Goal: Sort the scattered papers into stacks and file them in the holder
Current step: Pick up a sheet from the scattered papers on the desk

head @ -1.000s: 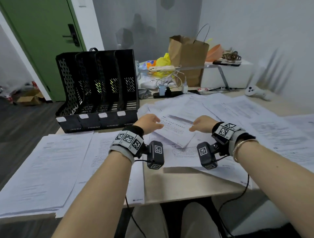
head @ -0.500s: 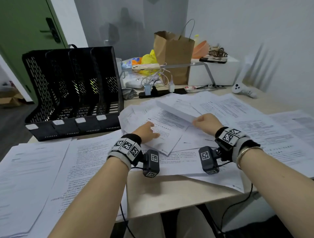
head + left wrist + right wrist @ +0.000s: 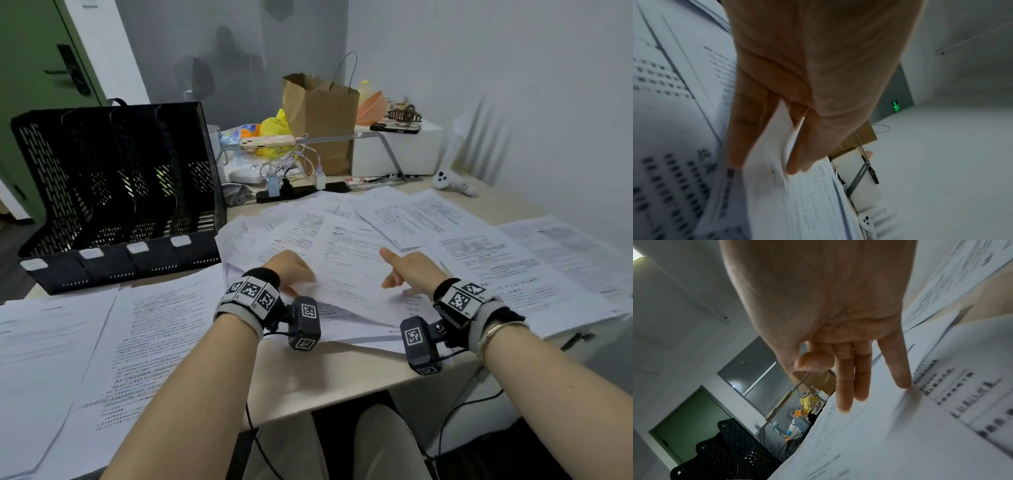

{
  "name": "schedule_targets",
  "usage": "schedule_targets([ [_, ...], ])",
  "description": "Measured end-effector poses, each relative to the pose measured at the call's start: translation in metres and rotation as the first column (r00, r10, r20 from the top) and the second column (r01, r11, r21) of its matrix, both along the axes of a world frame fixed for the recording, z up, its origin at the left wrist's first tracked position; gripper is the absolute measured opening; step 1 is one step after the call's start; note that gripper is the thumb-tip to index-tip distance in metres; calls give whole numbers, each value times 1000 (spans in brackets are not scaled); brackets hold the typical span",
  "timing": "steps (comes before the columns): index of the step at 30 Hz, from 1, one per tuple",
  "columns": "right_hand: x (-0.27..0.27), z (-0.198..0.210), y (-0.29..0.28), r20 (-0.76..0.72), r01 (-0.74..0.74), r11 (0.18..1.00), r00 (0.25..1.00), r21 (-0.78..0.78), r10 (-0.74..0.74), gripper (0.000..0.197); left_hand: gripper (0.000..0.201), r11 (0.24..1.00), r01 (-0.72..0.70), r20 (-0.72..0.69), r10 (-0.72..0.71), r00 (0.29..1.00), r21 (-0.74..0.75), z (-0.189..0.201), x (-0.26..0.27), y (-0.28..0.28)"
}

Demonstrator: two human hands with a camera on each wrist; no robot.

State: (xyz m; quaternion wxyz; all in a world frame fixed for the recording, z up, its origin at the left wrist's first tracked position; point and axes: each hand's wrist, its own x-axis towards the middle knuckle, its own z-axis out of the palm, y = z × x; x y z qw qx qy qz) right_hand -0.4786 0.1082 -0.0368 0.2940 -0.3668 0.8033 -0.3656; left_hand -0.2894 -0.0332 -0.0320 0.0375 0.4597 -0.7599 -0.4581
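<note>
Printed sheets [image 3: 462, 246] lie scattered over the middle and right of the table. My left hand [image 3: 291, 270] pinches the left edge of the top sheet [image 3: 349, 260]; in the left wrist view that sheet [image 3: 777, 162] runs between thumb and fingers of the hand [image 3: 777, 81]. My right hand [image 3: 407, 270] is over the same sheet's right side. Its straight fingers [image 3: 844, 386] touch the paper [image 3: 879, 434]. The black mesh file holder [image 3: 116, 192] stands at the back left, its slots look empty. Two sorted stacks [image 3: 51, 359] [image 3: 161, 335] lie at the front left.
Behind the papers are a brown paper bag [image 3: 318, 116], a power strip with cables [image 3: 291, 185], a phone [image 3: 267, 140] on a metal stand, a white box [image 3: 397, 150] and a white controller [image 3: 452, 181]. Bare tabletop [image 3: 325, 377] shows at the front edge.
The right hand has released the raised sheet edge and straightened its fingers onto the paper. The sheet now lies lower and nearer me. The left hand keeps to the sheet's left edge.
</note>
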Motion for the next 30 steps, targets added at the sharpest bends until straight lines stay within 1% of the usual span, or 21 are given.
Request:
schedule_targets([
  [2, 2, 1, 2, 7, -20, 1000, 1000, 6, 20, 64, 23, 999, 50, -12, -50, 999, 1, 0, -5, 7],
  [4, 3, 1, 5, 16, -31, 999, 999, 8, 31, 60, 35, 996, 77, 23, -76, 997, -40, 1, -12, 17],
  [5, 4, 0, 7, 24, -41, 999, 999, 2, 41, 55, 37, 995, 76, 45, -73, 996, -66, 3, -14, 21],
  [8, 5, 0, 12, -1, -95, 995, 996, -23, 95, 39, 30, 990, 17, 51, -9, 999, -143, 7, -17, 25],
  [9, 4, 1, 13, -24, -103, 994, 994, -31, 102, 34, 29, 983, -32, 23, 37, 999, -182, 8, -15, 22],
  [11, 2, 2, 13, -42, -94, 994, 995, -50, 92, 26, 32, 959, -190, -107, 170, 980, -212, 13, -7, 17],
  [12, 2, 3, 13, -41, -88, 994, 996, -64, 85, 23, 36, 932, -272, -174, 235, 956, -239, 16, -1, 13],
  [14, 5, 6, 12, -39, -79, 993, 996, -91, 76, 21, 45, 858, -400, -280, 318, 906, -322, 22, 9, 8],
  [16, 10, 7, 10, -40, -73, 990, 997, -123, 69, 14, 48, 785, -490, -394, 343, 853, -379, 28, 17, 6],
  [18, 12, 7, 9, -38, -70, 986, 997, -151, 65, 10, 47, 739, -537, -486, 321, 812, -408, 33, 21, 7],
  [20, 14, 7, 8, -22, -60, 984, 998, -165, 57, 14, 46, 724, -549, -526, 300, 795, -417, 37, 21, 12],
  [21, 15, 7, 9, -8, -54, 984, 999, -172, 54, 19, 47, 725, -555, -540, 299, 787, -408, 38, 21, 16],
  [24, 20, 11, 12, 59, -33, 985, 997, -168, 43, 41, 53, 735, -563, -567, 298, 768, -377, 37, 19, 29],
  [25, 22, 12, 13, 86, -29, 987, 995, -159, 43, 45, 53, 742, -556, -570, 289, 769, -374, 36, 18, 33],
  [27, 25, 12, 16, 131, -28, 990, 990, -136, 46, 47, 53, 765, -518, -572, 244, 783, -383, 33, 13, 42],
  [30, 24, 9, 23, 185, 16, 993, 983, -120, 6, 55, 53, 771, -448, -517, 183, 836, -452, 28, 4, 55],
])
